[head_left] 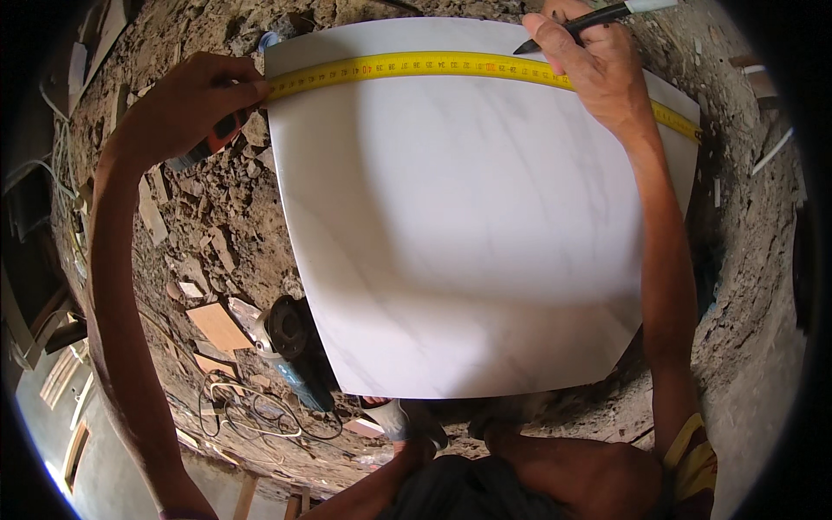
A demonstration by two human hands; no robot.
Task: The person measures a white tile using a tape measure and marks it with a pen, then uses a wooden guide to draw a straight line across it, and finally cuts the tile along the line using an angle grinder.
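Note:
A large white marbled tile (485, 217) lies flat in front of me. Across its far part runs the yellow blade of a tape measure (416, 63), reaching from the left edge to the right edge. My left hand (204, 104) pinches the blade at the tile's left edge; a red-orange and black body, apparently the tape's case, shows partly beneath that hand. Between the fingers of my right hand (602, 74) is a black marker (598, 16), its tip pointing left just above the far part of the tile. The right hand also rests over the blade and hides a stretch of it.
Left of the tile, an angle grinder (299, 373) with a teal body lies near my feet. Its surroundings hold a tangled cable (251, 412) and brownish tile offcuts (218, 326). Rough soil and rubble (208, 208) surround the tile. Wood strips lie at the lower left.

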